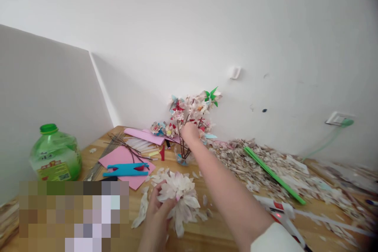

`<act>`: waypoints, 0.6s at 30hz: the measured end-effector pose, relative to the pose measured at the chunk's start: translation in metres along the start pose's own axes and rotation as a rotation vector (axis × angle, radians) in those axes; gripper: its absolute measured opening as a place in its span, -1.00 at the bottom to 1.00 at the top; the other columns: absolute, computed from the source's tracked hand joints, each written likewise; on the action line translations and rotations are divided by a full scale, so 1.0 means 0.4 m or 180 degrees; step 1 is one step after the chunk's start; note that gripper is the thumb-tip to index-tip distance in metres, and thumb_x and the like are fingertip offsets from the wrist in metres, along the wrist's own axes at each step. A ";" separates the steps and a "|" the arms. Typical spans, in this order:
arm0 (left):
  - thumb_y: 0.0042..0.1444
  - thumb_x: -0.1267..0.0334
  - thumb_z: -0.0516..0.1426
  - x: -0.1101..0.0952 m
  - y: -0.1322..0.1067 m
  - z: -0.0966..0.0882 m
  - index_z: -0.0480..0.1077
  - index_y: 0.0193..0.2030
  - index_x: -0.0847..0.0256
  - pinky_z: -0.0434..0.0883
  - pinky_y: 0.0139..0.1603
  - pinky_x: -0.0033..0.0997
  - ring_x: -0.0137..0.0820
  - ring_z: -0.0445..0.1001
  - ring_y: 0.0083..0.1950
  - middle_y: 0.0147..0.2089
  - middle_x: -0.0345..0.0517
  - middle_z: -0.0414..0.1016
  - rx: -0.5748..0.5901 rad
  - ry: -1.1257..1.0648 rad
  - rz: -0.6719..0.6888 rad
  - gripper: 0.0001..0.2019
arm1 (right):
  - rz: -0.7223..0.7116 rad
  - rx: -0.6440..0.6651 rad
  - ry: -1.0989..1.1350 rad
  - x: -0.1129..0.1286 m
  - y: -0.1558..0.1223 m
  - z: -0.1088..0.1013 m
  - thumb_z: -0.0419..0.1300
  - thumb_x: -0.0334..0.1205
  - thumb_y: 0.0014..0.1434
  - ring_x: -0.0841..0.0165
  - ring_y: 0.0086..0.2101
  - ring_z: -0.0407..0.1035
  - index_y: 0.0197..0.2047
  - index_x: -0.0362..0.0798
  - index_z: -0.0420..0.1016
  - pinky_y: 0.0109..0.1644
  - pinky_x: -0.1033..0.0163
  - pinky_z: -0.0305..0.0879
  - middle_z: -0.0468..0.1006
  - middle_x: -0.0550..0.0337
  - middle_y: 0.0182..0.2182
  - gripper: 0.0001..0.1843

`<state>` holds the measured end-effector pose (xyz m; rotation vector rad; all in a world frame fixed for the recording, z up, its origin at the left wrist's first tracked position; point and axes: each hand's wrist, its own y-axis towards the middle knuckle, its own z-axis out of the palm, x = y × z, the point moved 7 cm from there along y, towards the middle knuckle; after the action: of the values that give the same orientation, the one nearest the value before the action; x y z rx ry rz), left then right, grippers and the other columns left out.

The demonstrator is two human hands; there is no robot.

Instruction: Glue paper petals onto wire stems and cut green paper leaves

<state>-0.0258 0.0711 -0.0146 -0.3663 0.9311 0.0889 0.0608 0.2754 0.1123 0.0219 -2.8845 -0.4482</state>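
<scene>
pale wooden tabletop (203, 240) meets a corner of white walls; a wall socket (338, 118) sits at 3 o'clock in the view; near the lower middle the left grip (156, 210) is clenched on a large white paper flower (180, 195), fingers curled under its petals, the bloom just above the wood with loose petals lying around it; at 12 o'clock from that flower the right grip (190, 132) reaches into a bouquet of paper flowers (193, 108), whose stems stand in a small glass jar (183, 158); its fingers curl among the stems, but i cannot tell whether they pinch one; at 10 o'clock from the white flower lie pink paper sheets (124, 157) with a blue cutout (126, 169) on top and thin dark wires (124, 145) across them; a green plastic bottle (54, 151) stands at 9 o'clock, well apart; at 2 o'clock a heap of paper scraps (251, 157) carries a long green stick (273, 175); a white glue gun (280, 210) lies at 4 o'clock, just beside the right forearm.
</scene>
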 end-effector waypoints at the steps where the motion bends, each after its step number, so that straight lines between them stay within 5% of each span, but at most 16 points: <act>1: -0.27 0.37 0.18 -0.001 -0.004 0.003 0.21 -0.15 0.17 0.32 -0.51 -0.48 -0.38 0.44 -0.44 -0.36 -0.16 0.45 0.0025 0.0042 -0.0005 -0.55 | -0.0021 -0.0060 0.0036 0.003 -0.003 -0.021 0.05 -0.16 0.19 0.34 -0.23 0.37 -0.17 -0.18 0.38 -0.15 0.13 0.30 0.45 0.08 -0.21 -0.74; 5: -0.20 0.35 0.18 -0.013 -0.018 0.019 0.18 -0.11 0.19 0.33 -0.44 -0.47 -0.41 0.44 -0.41 -0.29 -0.12 0.44 0.0209 0.0064 0.0002 -0.56 | -0.0294 -0.0226 0.0240 0.005 -0.053 -0.113 -0.09 -0.18 0.24 0.32 -0.27 0.37 -0.27 -0.17 0.43 -0.20 0.22 0.23 0.50 0.06 -0.30 -0.67; 9: -0.18 0.35 0.18 -0.019 -0.012 0.014 0.19 -0.11 0.21 0.30 -0.44 -0.51 -0.44 0.43 -0.41 -0.31 -0.15 0.42 0.0227 -0.0001 0.0043 -0.57 | -0.0763 -0.0181 0.0455 -0.037 -0.182 -0.172 -0.12 -0.15 0.22 0.36 -0.38 0.35 -0.38 -0.08 0.42 -0.33 0.33 0.16 0.49 0.17 -0.44 -0.66; 14: -0.22 0.34 0.19 -0.014 0.006 0.008 0.23 -0.11 0.22 0.34 -0.37 -0.46 -0.40 0.45 -0.35 -0.28 -0.12 0.44 0.0326 0.0065 0.0065 -0.55 | -0.1264 0.0165 0.0648 -0.154 -0.390 -0.141 -0.05 -0.26 0.18 0.40 -0.40 0.30 -0.45 -0.04 0.33 -0.34 0.35 0.14 0.40 0.24 -0.45 -0.78; 18: -0.25 0.27 0.23 -0.009 -0.001 0.023 0.22 -0.06 0.20 0.36 -0.35 -0.41 -0.35 0.45 -0.31 -0.19 -0.06 0.44 0.0526 0.0283 0.0159 -0.48 | -0.0964 0.0525 0.0931 -0.249 -0.503 -0.088 -0.08 -0.22 0.20 0.37 -0.46 0.29 -0.46 -0.03 0.27 -0.39 0.33 0.12 0.38 0.25 -0.52 -0.76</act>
<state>-0.0209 0.0743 -0.0067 -0.1951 1.0282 0.0414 0.1617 0.0779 0.0627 0.5123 -2.6240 -0.2316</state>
